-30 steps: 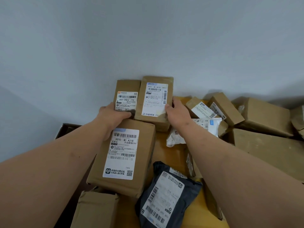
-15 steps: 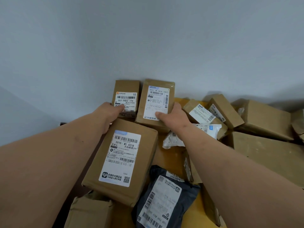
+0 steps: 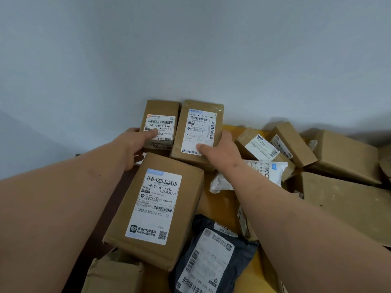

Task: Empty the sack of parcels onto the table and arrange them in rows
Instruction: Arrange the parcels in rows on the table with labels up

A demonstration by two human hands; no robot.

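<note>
- Two small brown parcels are standing side by side against the grey wall (image 3: 190,49) at the far edge of the table (image 3: 218,204); the narrower left parcel (image 3: 160,115) is bearing a white label reading 507-P802 T70; the taller right parcel (image 3: 201,127) is touching it along one side and carrying a label marked 501E- M1 B23C
- The left hand (image 3: 135,144) is lying with its fingers flat on the left parcel's label, not closing round anything; the right hand (image 3: 220,149) is gripping the right parcel at its near right corner, thumb pressing on the label's lower edge and fingers wrapping its right side; the two hands are staying well apart, one on each parcel
- One larger brown box (image 3: 156,208) is lying just in front of those two, tilted a little, its label reading 501E- M1 A21B
- One dark grey mailer bag (image 3: 213,256) is lying beside that box's near right corner, with two white labels showing
- One white plastic packet (image 3: 264,172) is lying partly under the right forearm
- To the right a loose heap of brown cartons (image 3: 342,157) is sitting unsorted; at least five are showing, two of them with white labels; the exact count is unclear at the frame edge
- One more brown carton (image 3: 114,275) is showing at the bottom left edge
</note>
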